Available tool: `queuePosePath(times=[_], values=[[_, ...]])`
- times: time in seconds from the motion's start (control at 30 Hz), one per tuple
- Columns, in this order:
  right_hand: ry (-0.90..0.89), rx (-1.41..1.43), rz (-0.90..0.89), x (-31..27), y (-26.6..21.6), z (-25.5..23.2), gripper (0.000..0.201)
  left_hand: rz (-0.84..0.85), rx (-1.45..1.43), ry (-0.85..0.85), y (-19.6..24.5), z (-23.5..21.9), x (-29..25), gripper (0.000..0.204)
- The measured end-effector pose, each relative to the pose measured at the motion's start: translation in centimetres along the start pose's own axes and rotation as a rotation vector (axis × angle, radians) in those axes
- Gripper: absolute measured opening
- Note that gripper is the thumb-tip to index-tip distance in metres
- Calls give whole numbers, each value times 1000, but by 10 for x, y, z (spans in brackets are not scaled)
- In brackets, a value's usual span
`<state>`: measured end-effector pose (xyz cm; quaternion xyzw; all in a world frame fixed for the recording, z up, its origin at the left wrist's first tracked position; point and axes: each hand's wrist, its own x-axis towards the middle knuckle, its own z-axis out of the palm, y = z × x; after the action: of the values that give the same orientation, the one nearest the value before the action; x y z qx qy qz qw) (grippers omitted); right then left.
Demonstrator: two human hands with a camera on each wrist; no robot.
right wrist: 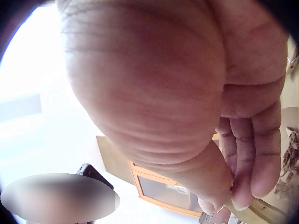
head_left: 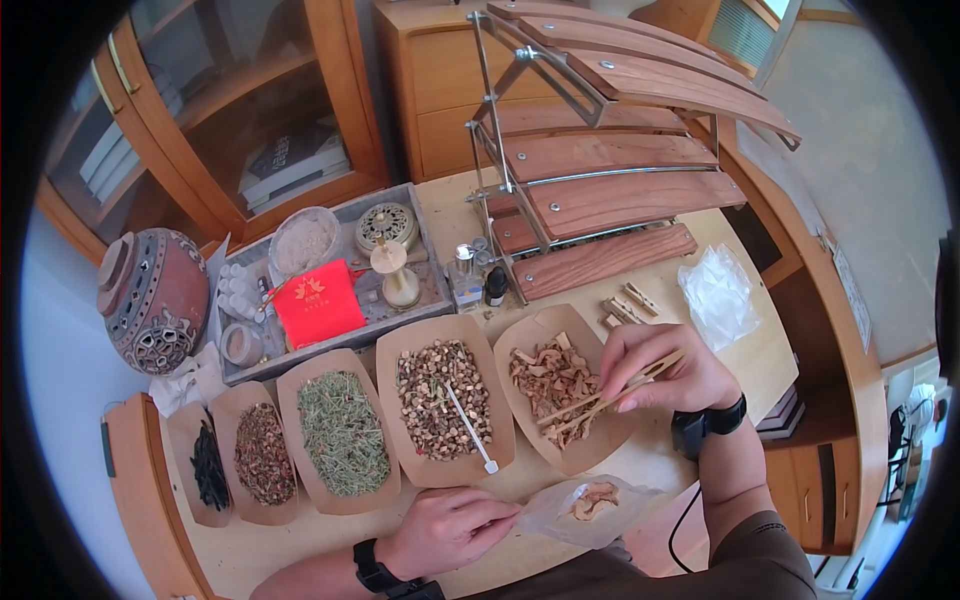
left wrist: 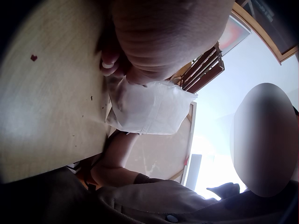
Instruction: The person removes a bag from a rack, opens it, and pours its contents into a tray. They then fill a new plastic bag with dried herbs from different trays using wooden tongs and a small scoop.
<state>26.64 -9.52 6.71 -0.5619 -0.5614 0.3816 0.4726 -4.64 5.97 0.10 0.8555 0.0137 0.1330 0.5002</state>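
My right hand (head_left: pixel 665 368) pinches a pair of bamboo tongs (head_left: pixel 640 380) between thumb and fingers. Their tips reach into the pale brown dried slices (head_left: pixel 550 370) heaped in the rightmost paper tray (head_left: pixel 518 328). Low at the table's front edge, my left hand (head_left: pixel 450 530) pinches the left edge of a translucent bag (head_left: pixel 545 512). Several dried slices (head_left: pixel 596 500) lie in that bag. In the left wrist view the bag (left wrist: pixel 154 109) hangs from the fingertips. The right wrist view shows the tongs (right wrist: pixel 257 212) under the thumb and fingers.
Left of that tray stand more paper trays with chopped roots (head_left: pixel 440 385), green herb (head_left: pixel 345 430), reddish bits (head_left: pixel 264 455) and dark strips (head_left: pixel 208 465). A white spoon (head_left: pixel 470 430) lies on the roots. Behind are a grey tray (head_left: pixel 425 215), a wooden slatted rack (head_left: pixel 620 210) and a crumpled plastic bag (head_left: pixel 720 300).
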Motion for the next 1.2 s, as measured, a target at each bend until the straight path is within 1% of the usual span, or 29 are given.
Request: queuePosePath(times=[0.07,0.13,0.4,0.53,0.67,0.73,0.87,0.93,0.97,1.03,1.07,1.13,1.17,1.2], values=[[-2,-12,0,1,0,3,19,-3,-3,-2,0,0,0,14],[47,-4,-10,1,-1,7,16,5,-7,-2,-1,0,0,14],[70,-38,10,0,0,7,15,6,-11,-4,-2,0,-1,14],[44,-32,30,-2,-1,4,15,9,-13,-4,-1,0,0,14],[58,-42,28,-5,-1,-1,16,3,-14,-7,-1,1,0,14],[103,-50,16,-5,-1,-5,16,4,-14,-3,-2,1,-1,14],[137,-52,-4,-8,3,-13,16,11,0,-3,0,0,1,15],[78,-33,-41,-9,2,-16,14,18,16,-8,0,-1,1,15],[77,-33,-42,-10,0,-18,14,19,16,-8,0,-1,1,15],[-37,14,-79,-11,-4,-21,13,8,5,-7,0,0,0,15],[-37,14,-79,-12,-4,-21,13,8,5,-7,-1,0,0,15],[-157,139,-80,-13,-4,-20,13,12,6,-5,-1,0,0,15],[-157,140,-80,-13,-3,-19,13,12,6,-5,-1,1,0,15],[-204,138,-91,-13,-1,-18,13,14,-8,17,-1,2,0,14]])
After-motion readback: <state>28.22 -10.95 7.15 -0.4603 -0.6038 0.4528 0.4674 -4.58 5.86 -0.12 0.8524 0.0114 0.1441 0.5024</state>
